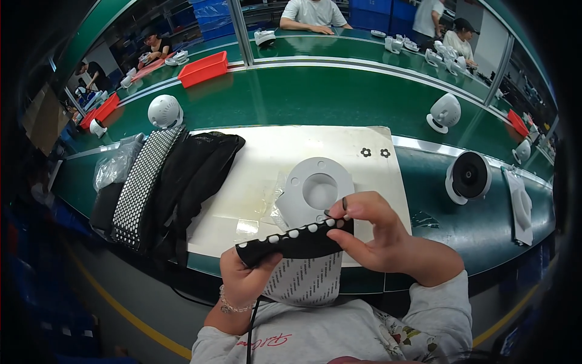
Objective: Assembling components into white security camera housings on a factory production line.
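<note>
My left hand [245, 276] grips the left end of a black perforated sheet [309, 244], its upper edge folded over with a row of white dots. Printed white backing paper [306, 282] hangs below the sheet, toward my body. My right hand [379, 233] is at the sheet's right end, thumb and fingers pinching near its corner. A small black bit [344, 204] shows at my right fingertips; its kind is unclear. Just beyond my hands lies a white rounded plastic part [306, 176] with a large round opening, flat on a pale board [260, 148].
At left lie a stack of black perforated sheets [136, 197], dark mesh fabric [200, 164] and a clear plastic bag [115, 164]. White round-headed devices [165, 111] stand along the green conveyor [327, 91]. Right of the board is a device with a black face [470, 176]. Beyond, people sit at benches.
</note>
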### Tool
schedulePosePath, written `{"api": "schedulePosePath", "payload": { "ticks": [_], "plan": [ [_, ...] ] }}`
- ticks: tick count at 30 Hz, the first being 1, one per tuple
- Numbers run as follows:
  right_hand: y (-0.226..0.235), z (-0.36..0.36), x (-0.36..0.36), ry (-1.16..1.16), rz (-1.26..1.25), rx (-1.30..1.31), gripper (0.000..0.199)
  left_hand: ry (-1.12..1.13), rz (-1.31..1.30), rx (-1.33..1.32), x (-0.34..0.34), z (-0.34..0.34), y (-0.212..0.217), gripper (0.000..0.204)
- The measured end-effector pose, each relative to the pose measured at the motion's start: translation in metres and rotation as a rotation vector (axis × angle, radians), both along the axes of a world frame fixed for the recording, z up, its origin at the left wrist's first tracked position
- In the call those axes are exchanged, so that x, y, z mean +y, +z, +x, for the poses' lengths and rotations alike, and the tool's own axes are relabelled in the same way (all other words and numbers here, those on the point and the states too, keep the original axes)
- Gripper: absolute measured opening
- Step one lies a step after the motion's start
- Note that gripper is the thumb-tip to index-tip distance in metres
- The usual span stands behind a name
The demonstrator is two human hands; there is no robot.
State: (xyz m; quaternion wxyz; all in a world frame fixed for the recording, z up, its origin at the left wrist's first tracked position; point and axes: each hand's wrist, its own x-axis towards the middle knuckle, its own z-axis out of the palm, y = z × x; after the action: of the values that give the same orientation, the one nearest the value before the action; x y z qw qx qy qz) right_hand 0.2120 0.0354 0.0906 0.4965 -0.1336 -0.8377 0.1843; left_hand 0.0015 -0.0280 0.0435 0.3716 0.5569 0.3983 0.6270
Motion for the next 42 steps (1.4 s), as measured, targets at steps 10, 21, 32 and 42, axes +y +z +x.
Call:
{"api": "schedulePosePath", "payload": {
  "ticks": [10,21,32,42],
  "plan": [
    [0.010,0.003,-0.004,0.068,0.112,-0.170,0.058,-0.066,-0.109,-0.075,0.000,0.002,-0.001,0.016],
    [0.017,-0.011,0.063,-0.045,-0.509,0.016,0.065,-0.032,0.281,0.523,0.024,0.007,-0.025,0.018],
    [0.019,-0.009,0.053,-0.126,-0.322,-0.186,0.056,-0.030,0.358,0.636,0.024,0.002,-0.033,0.018],
    [0.049,-0.010,0.025,-0.185,0.069,-0.599,0.061,-0.059,0.426,0.710,0.023,-0.001,-0.036,0.026]
  ]
}}
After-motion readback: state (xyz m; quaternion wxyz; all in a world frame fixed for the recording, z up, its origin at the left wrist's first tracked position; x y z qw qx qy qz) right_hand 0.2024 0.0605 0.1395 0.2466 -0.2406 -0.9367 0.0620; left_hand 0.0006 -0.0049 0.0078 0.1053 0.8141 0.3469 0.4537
